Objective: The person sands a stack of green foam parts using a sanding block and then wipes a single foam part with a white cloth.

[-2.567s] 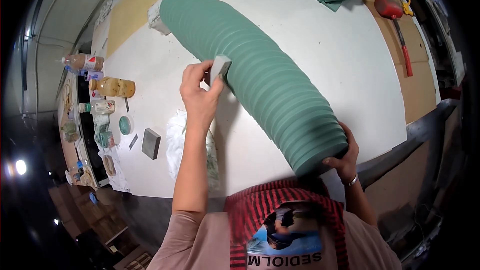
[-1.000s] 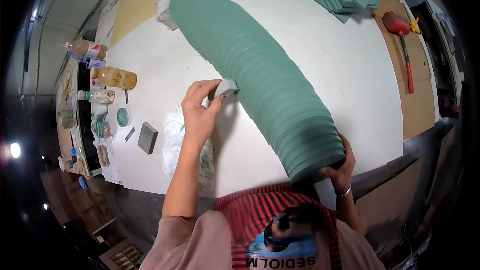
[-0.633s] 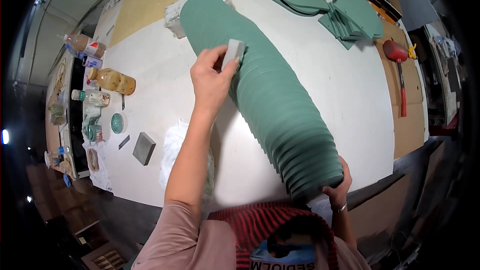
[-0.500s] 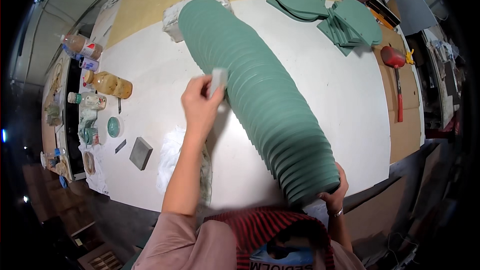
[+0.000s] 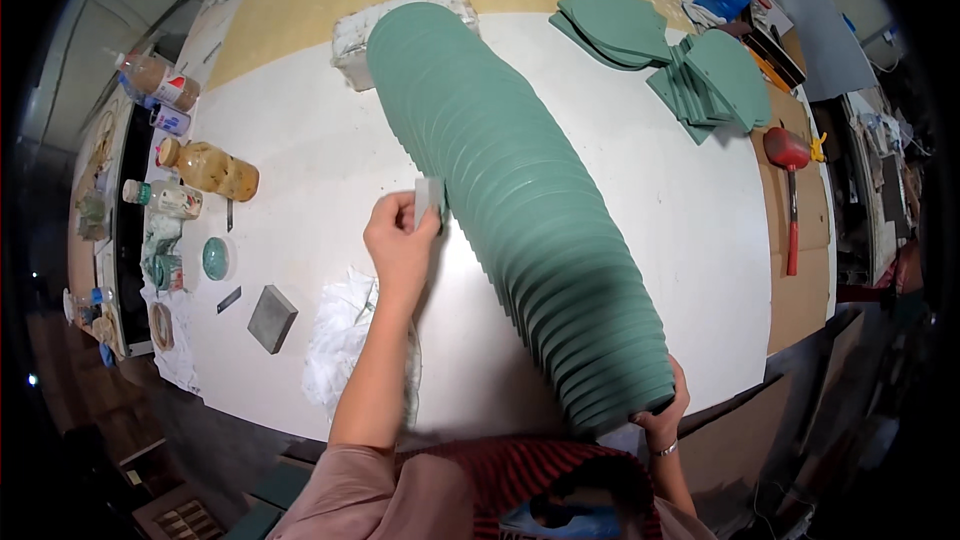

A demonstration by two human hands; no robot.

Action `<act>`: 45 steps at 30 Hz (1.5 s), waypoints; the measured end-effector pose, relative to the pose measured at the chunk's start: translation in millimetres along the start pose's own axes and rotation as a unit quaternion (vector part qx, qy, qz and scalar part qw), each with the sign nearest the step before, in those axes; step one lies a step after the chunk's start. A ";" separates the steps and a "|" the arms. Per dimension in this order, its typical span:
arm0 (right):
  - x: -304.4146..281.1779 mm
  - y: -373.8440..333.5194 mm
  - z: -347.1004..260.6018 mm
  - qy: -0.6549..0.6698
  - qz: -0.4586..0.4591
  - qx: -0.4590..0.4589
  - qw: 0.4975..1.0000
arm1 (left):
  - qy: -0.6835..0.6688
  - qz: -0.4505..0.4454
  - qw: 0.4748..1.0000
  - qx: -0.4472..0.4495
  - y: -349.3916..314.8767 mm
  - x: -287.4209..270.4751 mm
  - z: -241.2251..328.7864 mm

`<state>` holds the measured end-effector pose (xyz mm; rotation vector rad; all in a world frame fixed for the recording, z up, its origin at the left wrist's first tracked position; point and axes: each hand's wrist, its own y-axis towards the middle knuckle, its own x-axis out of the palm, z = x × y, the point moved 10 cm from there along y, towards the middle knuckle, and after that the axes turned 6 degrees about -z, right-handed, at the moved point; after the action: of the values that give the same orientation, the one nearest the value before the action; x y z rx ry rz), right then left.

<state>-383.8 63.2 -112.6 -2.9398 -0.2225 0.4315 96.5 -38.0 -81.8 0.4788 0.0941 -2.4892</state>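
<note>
A long curved form made of many overlapping green slabs (image 5: 520,190) lies slantwise across the white tabletop, from the far middle to the near right. My left hand (image 5: 398,252) pinches a small grey block (image 5: 427,202) between thumb and fingers, held at the form's left side. Whether the block touches the slab edges is hard to tell. At the near end, my right hand (image 5: 668,418) grips the last slab, thumb on its end face; the other fingers are partly hidden behind it. A white wrapped block (image 5: 352,52) stands at the form's far end.
Loose green slabs (image 5: 612,28) lie at the far right, with a red mallet (image 5: 788,155) on cardboard nearer me. Along the left edge stand a bottle of yellowish liquid (image 5: 212,170) and other bottles. A grey square block (image 5: 270,320) and a white cloth (image 5: 340,340) lie left of my forearm.
My left hand has moved the small grey block toward me along the form's left side. My right hand keeps its hold at the near end. The view has shifted slightly.
</note>
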 end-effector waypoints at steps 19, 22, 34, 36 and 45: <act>1.9 0.9 -5.5 0.029 -0.010 -0.002 1.000 | 0.250 -0.071 0.904 0.339 96.9 36.0 141.7; -0.7 -0.2 1.0 0.033 -0.007 -0.010 0.999 | 0.276 -0.090 0.881 0.374 95.7 50.9 156.0; 4.4 -0.1 5.9 0.057 -0.021 0.015 0.998 | 0.281 -0.133 0.870 0.383 104.6 77.1 166.8; 1.7 0.0 4.8 0.042 -0.021 0.009 0.999 | 0.297 -0.109 0.868 0.383 103.0 50.3 156.1; 4.1 1.1 1.3 0.037 -0.019 0.004 0.999 | 0.256 -0.122 0.885 0.370 95.9 51.0 163.5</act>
<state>-380.1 63.0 -115.1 -2.9312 -0.2673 0.3182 60.9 -172.8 56.3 1.5150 -0.6507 -2.4992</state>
